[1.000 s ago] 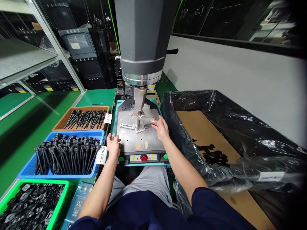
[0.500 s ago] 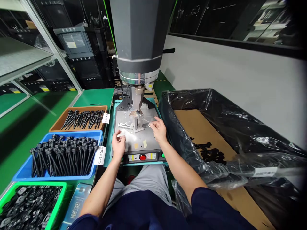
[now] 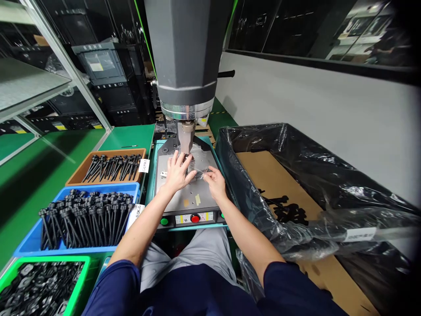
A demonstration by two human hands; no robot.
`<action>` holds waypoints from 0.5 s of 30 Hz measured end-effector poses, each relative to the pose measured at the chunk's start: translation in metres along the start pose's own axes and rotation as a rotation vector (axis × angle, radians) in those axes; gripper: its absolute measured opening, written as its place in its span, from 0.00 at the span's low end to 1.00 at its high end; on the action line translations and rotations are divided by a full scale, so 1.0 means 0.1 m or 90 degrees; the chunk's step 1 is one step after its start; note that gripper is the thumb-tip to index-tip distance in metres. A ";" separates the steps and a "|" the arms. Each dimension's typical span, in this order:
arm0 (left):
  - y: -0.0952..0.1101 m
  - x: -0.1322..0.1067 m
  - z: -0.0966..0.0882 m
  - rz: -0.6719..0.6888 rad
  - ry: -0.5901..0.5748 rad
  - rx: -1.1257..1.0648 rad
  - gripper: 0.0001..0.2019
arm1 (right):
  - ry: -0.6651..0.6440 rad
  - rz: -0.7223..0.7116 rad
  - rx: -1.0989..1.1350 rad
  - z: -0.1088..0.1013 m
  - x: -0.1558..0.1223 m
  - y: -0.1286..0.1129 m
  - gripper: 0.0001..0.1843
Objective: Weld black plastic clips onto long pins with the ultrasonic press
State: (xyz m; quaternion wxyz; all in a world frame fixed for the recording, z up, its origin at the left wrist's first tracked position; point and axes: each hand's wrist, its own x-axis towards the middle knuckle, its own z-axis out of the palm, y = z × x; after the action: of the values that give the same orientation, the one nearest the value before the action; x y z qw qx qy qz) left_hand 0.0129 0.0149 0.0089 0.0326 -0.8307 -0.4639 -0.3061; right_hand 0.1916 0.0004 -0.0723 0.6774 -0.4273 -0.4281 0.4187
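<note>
My left hand (image 3: 176,171) lies with fingers spread over the small metal fixture on the steel plate (image 3: 190,197) of the press machine (image 3: 187,57), right under its horn (image 3: 187,137). My right hand (image 3: 214,181) pinches the edge of a clear plastic film (image 3: 200,170) that lies over the fixture. The fixture itself is mostly hidden by my left hand.
Left of the machine stand a brown tray (image 3: 79,177) and a blue tray (image 3: 31,241) of black screw-like parts, and a green bin (image 3: 77,281) of black washers. At right is a cardboard box lined with black plastic (image 3: 296,175) holding a few black parts. Buttons (image 3: 195,218) line the front panel.
My left hand moved from the plate's front left corner up onto the fixture under the horn. My right hand shifted slightly and pinched the film.
</note>
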 end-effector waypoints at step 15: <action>-0.02 0.13 0.07 0.007 -0.069 0.042 0.28 | 0.114 -0.067 -0.166 -0.08 0.11 -0.19 0.19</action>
State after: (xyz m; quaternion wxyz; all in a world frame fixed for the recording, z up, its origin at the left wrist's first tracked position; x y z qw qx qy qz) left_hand 0.0195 0.0282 0.0099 0.0365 -0.8471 -0.4703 -0.2446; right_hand 0.2063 0.0034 -0.0541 0.6725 -0.5242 -0.4387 0.2836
